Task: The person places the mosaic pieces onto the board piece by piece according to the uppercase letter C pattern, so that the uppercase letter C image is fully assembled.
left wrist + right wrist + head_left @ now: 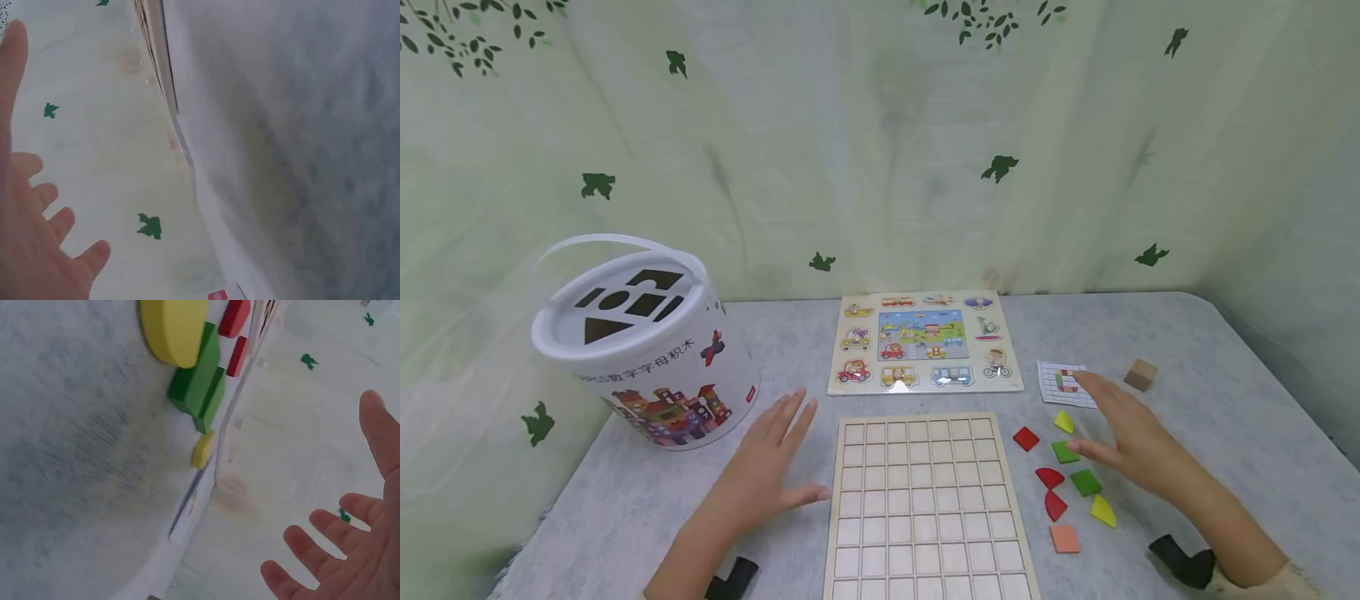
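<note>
My left hand point(758, 479) hovers beside the left edge of a wooden grid board point(928, 500), fingers spread and nothing held. Over on the right, my right hand point(1138, 437) is held with fingers extended above the small coloured pieces, also with nothing in it. Below it lie two green squares point(1086, 482), two yellow quarter-circle pieces point(1103, 511), two red quarter-circle pieces point(1055, 505), a red square point(1026, 438) and an orange square point(1064, 538). A pattern card point(1052, 392) sits partly behind the right fingertips. In the right wrist view, the yellow piece point(175, 331) looms nearest.
A white lidded bucket point(647, 358) with shape holes and a handle stands at the left. A picture puzzle board point(925, 343) lies behind the grid board. At the back right is a wooden block point(1141, 374). A leaf-printed curtain point(880, 150) hangs behind the grey tabletop.
</note>
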Demonstrator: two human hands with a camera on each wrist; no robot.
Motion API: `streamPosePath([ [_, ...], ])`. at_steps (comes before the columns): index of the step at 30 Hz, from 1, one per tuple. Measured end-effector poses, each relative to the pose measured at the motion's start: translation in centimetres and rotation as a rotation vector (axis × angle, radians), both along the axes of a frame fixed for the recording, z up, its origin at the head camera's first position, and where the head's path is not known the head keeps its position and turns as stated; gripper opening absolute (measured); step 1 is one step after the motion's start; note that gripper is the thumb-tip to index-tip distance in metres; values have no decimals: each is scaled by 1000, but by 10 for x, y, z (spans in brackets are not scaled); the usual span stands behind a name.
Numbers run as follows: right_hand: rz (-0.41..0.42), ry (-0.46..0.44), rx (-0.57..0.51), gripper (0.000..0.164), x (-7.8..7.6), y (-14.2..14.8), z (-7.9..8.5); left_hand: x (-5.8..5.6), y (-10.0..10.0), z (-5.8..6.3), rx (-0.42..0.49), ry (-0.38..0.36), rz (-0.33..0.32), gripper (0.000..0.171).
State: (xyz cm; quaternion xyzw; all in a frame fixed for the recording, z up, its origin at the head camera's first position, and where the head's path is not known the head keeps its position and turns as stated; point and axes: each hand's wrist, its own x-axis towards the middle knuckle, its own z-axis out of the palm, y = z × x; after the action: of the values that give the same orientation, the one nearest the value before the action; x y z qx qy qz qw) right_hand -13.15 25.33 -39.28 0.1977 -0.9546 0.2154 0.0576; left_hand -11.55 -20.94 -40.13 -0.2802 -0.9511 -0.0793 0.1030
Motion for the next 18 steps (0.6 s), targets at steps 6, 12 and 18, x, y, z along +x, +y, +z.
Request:
streamPosePath([
  [6,-74,-112,-121,78,-6,-1,-20,5,10,-14,221,-161,-21,98],
  [12,-113,-171,-237,61,-10,0,-40,8,12,-31,350,-387,5,87],
  [18,-185,-121,-272,45,-14,-2,-55,9,13,-42,449,-479,5,82],
])
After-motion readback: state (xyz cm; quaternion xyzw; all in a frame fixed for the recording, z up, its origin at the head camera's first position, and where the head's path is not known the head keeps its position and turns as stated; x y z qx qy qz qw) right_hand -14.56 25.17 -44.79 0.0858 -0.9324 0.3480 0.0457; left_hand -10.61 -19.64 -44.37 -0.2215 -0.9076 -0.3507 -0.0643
